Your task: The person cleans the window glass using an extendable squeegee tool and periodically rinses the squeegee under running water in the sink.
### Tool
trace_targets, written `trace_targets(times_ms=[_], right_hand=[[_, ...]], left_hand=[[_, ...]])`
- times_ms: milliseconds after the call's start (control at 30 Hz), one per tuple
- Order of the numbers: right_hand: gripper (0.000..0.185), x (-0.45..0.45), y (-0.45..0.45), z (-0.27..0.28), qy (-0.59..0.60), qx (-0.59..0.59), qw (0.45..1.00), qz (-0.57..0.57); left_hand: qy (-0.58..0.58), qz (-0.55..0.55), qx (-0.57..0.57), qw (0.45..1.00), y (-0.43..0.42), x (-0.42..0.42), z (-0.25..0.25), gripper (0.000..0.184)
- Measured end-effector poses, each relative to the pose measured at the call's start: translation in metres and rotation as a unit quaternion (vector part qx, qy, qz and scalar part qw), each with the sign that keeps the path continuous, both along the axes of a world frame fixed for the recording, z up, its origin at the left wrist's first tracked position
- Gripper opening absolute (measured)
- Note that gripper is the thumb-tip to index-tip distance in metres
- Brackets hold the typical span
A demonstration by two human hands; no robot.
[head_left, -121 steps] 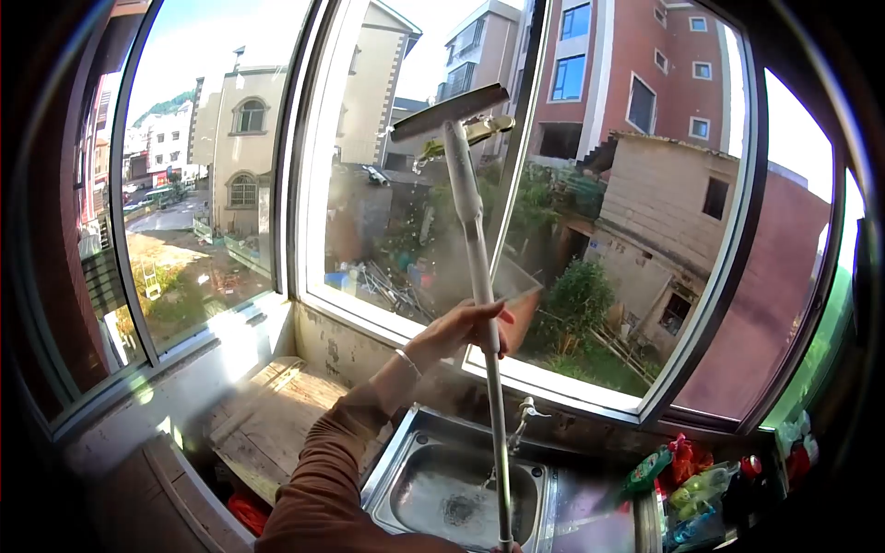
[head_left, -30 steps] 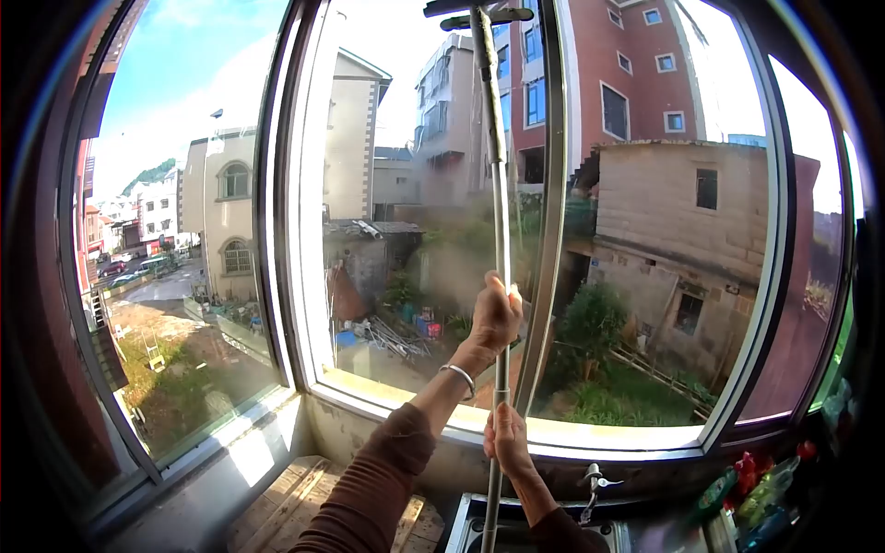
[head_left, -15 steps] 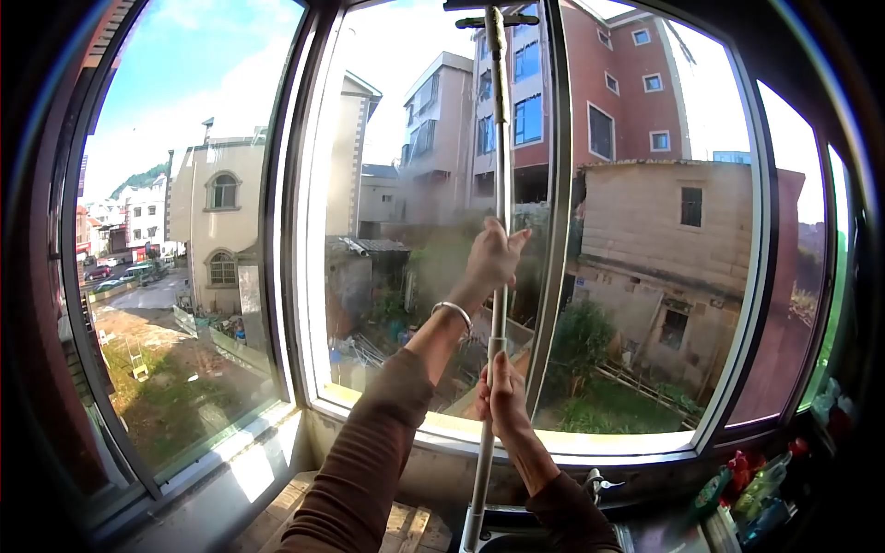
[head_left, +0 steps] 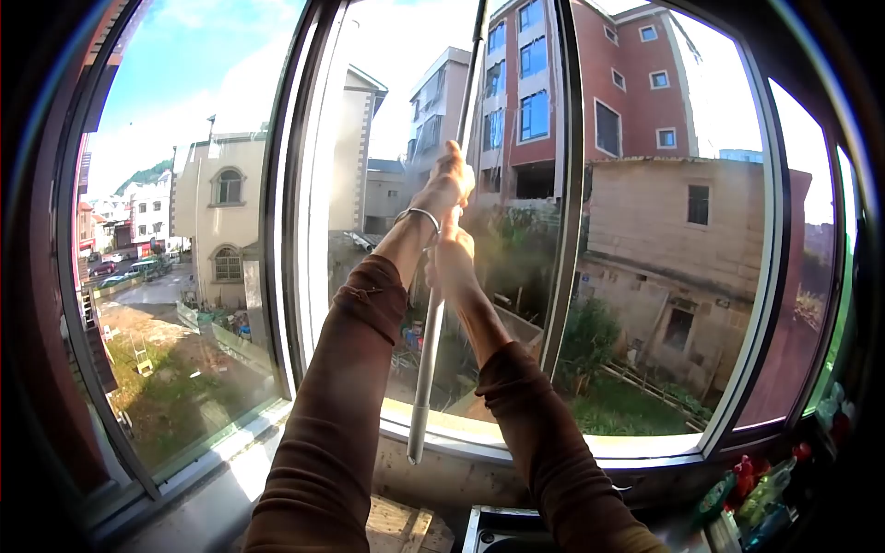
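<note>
A long pale pole [head_left: 430, 350], the handle of a window squeegee, leans across the middle window pane [head_left: 525, 249]. Its head lies beyond the top of the view. My left hand [head_left: 444, 187], with a bracelet at the wrist, is wrapped round the pole at mid-height. Just below it, my right hand [head_left: 452, 255] also grips the pole, close against the left. The pole's lower end hangs free in front of the window sill, tilted to the left.
A metal window frame [head_left: 564, 184] divides the panes. At the lower right stand several bottles [head_left: 765, 488] beside a dark sink [head_left: 498, 530]. Wooden boards [head_left: 401, 525] lie below the sill. Buildings and a yard show outside the glass.
Both hands have moved up and left, and the right has come close to the left. The pole has risen and now tilts; its squeegee head has left the view.
</note>
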State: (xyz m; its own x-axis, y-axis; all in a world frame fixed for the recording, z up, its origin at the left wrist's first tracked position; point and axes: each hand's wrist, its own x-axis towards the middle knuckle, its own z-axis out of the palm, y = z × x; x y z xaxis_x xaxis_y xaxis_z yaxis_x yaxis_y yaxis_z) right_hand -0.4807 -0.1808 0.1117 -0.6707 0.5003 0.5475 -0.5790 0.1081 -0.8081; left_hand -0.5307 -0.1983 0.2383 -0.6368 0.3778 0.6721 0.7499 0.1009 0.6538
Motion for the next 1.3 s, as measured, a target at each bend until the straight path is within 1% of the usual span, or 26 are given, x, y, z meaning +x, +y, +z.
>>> trace_targets(times_ms=[33, 133, 167, 233, 267, 300, 367, 433, 533, 567, 600, 633, 700, 767, 833, 867, 900, 967, 1033, 1067, 1100, 1133, 1167, 1233, 1267, 1300], right_hand=[[0.065, -0.005, 0.003, -0.004, -0.001, 0.007, 1.0, -0.013], [0.065, -0.004, 0.014, -0.022, -0.017, 0.024, 0.999, -0.042], [0.066, -0.006, 0.022, -0.031, -0.03, 0.057, 0.997, -0.049], [0.063, 0.003, 0.036, -0.056, -0.042, 0.037, 0.998, -0.009], [0.063, 0.013, 0.039, -0.07, -0.05, 0.035, 0.998, -0.014], [0.062, 0.022, 0.042, -0.086, -0.056, 0.035, 0.998, -0.019], [0.059, 0.038, 0.054, -0.124, -0.08, 0.028, 0.996, -0.019], [0.058, 0.057, 0.062, -0.162, -0.101, 0.024, 0.995, -0.013], [0.056, 0.096, 0.064, -0.211, -0.116, 0.053, 0.991, -0.038], [0.055, 0.105, 0.068, -0.232, -0.115, 0.061, 0.991, -0.035], [0.055, 0.12, 0.067, -0.247, -0.13, 0.054, 0.989, -0.043], [0.054, 0.137, 0.063, -0.261, -0.144, 0.047, 0.987, -0.05], [0.053, 0.171, 0.055, -0.287, -0.178, 0.045, 0.981, -0.064], [0.053, 0.204, 0.042, -0.313, -0.2, 0.019, 0.978, -0.052], [0.053, 0.236, 0.025, -0.341, -0.213, 0.014, 0.976, -0.042], [0.053, 0.248, 0.014, -0.354, -0.217, 0.001, 0.975, -0.042], [0.053, 0.257, 0.004, -0.361, -0.219, -0.012, 0.975, -0.042], [0.051, 0.264, -0.014, -0.361, -0.211, -0.021, 0.977, -0.037], [0.049, 0.265, -0.021, -0.343, -0.193, -0.038, 0.98, -0.021], [0.045, 0.262, -0.025, -0.323, -0.191, -0.013, 0.981, -0.016], [0.043, 0.257, -0.027, -0.304, -0.169, 0.012, 0.986, -0.005], [0.043, 0.25, -0.026, -0.284, -0.147, 0.027, 0.989, 0.014], [0.044, 0.241, -0.025, -0.263, -0.13, 0.017, 0.99, 0.048], [0.046, 0.215, -0.018, -0.222, -0.073, 0.044, 0.988, 0.127], [0.047, 0.199, -0.016, -0.203, -0.055, 0.067, 0.988, 0.128], [0.05, 0.177, -0.009, -0.186, -0.028, 0.08, 0.986, 0.144]], left_hand=[[-0.013, -0.011, 0.007, 1.0, 0.0, -0.001, -0.004, 0.05], [0.017, 0.004, 0.045, 0.999, 0.016, -0.011, -0.028, 0.043], [-0.004, -0.002, 0.048, 0.999, 0.018, -0.009, -0.038, 0.04], [-0.04, -0.012, 0.052, 0.998, 0.023, 0.0, -0.062, 0.035], [-0.061, -0.018, 0.057, 0.996, 0.026, 0.006, -0.076, 0.029], [-0.152, -0.053, 0.067, 0.985, 0.032, 0.009, -0.09, 0.032], [-0.086, -0.09, 0.101, 0.987, 0.045, 0.014, -0.142, 0.043], [-0.166, -0.154, 0.114, 0.967, 0.054, 0.022, -0.18, 0.045], [-0.067, -0.202, 0.123, 0.969, 0.042, 0.063, -0.239, 0.056], [0.007, -0.161, 0.122, 0.979, 0.067, 0.047, -0.272, 0.057], [-0.107, -0.196, 0.078, 0.972, 0.037, 0.088, -0.269, 0.058], [0.018, -0.154, 0.11, 0.982, 0.059, 0.079, -0.306, 0.057], [-0.036, -0.186, 0.102, 0.977, 0.051, 0.11, -0.337, 0.059], [-0.044, -0.223, 0.146, 0.963, 0.049, 0.137, -0.374, 0.059], [-0.088, -0.252, 0.127, 0.955, 0.019, 0.172, -0.395, 0.058], [-0.097, -0.244, 0.12, 0.958, 0.02, 0.178, -0.417, 0.058], [-0.09, -0.258, 0.136, 0.952, 0.008, 0.188, -0.422, 0.059], [-0.127, -0.275, 0.14, 0.943, -0.01, 0.2, -0.417, 0.049], [-0.134, -0.302, 0.124, 0.936, -0.027, 0.198, -0.386, 0.048], [-0.083, -0.271, 0.125, 0.951, -0.015, 0.182, -0.379, 0.048], [-0.083, -0.292, 0.137, 0.943, -0.018, 0.172, -0.353, 0.046], [-0.05, -0.276, 0.151, 0.948, -0.014, 0.158, -0.333, 0.044], [-0.047, -0.295, 0.142, 0.944, -0.031, 0.155, -0.295, 0.044], [-0.025, -0.273, 0.139, 0.952, -0.037, 0.132, -0.236, 0.042], [0.002, -0.234, 0.121, 0.965, -0.031, 0.111, -0.211, 0.039], [-0.01, -0.218, 0.11, 0.97, -0.038, 0.105, -0.182, 0.033]])
